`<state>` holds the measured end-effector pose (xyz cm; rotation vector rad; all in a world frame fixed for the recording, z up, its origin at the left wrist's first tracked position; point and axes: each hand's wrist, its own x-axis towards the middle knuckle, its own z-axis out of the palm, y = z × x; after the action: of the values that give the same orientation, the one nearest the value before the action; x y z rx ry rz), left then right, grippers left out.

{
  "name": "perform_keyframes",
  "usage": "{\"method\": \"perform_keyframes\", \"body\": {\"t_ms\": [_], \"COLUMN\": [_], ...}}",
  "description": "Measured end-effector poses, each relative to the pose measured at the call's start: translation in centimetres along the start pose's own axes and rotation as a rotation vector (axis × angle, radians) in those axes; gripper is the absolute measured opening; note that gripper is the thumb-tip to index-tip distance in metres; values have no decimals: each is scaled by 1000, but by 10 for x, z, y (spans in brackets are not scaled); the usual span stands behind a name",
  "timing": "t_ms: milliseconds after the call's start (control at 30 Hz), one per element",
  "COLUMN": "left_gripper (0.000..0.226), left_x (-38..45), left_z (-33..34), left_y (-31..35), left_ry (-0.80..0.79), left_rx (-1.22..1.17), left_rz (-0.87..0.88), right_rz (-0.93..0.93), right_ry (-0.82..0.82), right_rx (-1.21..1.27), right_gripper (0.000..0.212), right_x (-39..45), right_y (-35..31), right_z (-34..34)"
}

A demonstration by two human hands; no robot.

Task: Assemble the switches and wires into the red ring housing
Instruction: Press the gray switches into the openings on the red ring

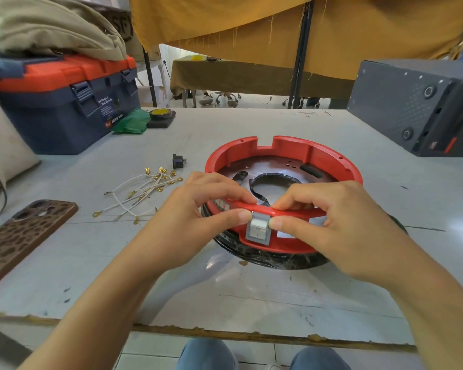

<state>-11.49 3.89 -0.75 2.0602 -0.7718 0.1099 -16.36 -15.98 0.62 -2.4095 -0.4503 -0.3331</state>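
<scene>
While the red ring housing point(284, 156) lay on the surface point(225, 289), the left hand point(198, 217) and right hand point(329, 222) each pinched its near rim, thumbs flanking a grey switch point(258, 229).

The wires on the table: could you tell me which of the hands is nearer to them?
Left. The left hand grips the red housing rim just right of the wires; the right hand pinches the switch on its far side.

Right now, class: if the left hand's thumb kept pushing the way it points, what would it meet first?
The left hand's thumb points right at the grey switch in the red ring housing; it seems to touch it already.
</scene>
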Motion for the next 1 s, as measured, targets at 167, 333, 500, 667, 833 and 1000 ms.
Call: {"method": "perform_keyframes", "body": {"t_ms": [167, 333, 500, 667, 833, 1000], "left_gripper": [21, 15, 15, 16, 14, 34], "left_x": [0, -1, 0, -2, -4, -5], "left_z": [1, 2, 3, 5, 6, -4], "left_y": [0, 0, 1, 1, -2, -6], "left_ry": [3, 2, 12, 26, 27, -93], "left_rx": [16, 38, 67, 95, 78, 141], "left_rz": [7, 1, -5, 1, 23, 52], "right_rz": [5, 8, 5, -2, -2, -22], "right_ry": [-8, -8, 1, -9, -23, -8], "right_rx": [-15, -29, -24, -56, -82, -235], "right_gripper": [19, 24, 19, 13, 14, 38], "right_x": [0, 0, 1, 2, 0, -7], "right_y": [0, -2, 0, 1, 2, 0], "right_z": [0, 0, 2, 3, 2, 4]}}
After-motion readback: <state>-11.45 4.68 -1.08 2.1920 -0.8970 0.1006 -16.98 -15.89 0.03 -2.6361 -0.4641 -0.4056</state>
